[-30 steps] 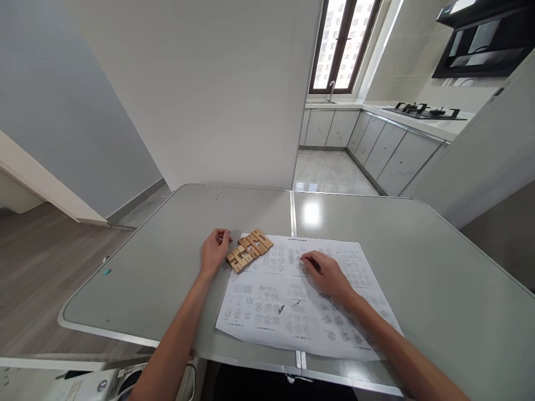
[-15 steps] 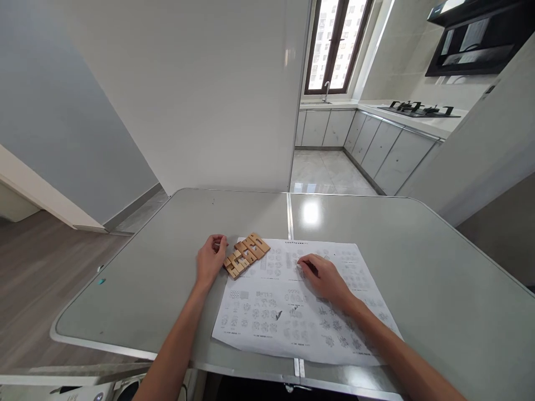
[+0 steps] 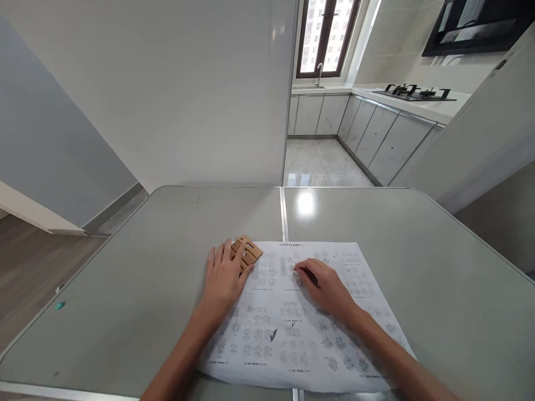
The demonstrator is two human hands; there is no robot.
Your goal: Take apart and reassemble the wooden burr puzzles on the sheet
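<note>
A row of flat wooden puzzle pieces (image 3: 249,252) lies at the top left corner of a printed paper sheet (image 3: 301,328) on a grey table (image 3: 137,267). My left hand (image 3: 225,277) lies flat over the near end of the pieces, its fingers stretched out and spread; most of the row is hidden beneath it. My right hand (image 3: 324,287) rests on the middle of the sheet, fingers curled, fingertips pressed to the paper among the printed diagrams. Nothing shows between its fingers.
A metal seam (image 3: 285,214) runs down the table's middle. A white wall panel (image 3: 188,94) stands behind the far edge. To the right, a kitchen opens with grey cabinets (image 3: 376,139), a gas hob (image 3: 412,92) and a window (image 3: 324,36). A small teal mark (image 3: 61,306) sits near the table's left edge.
My left hand moved from beside the wooden pieces onto them and now covers most of the row with flat fingers. The view dipped closer to the table. My right hand stayed on the sheet.
</note>
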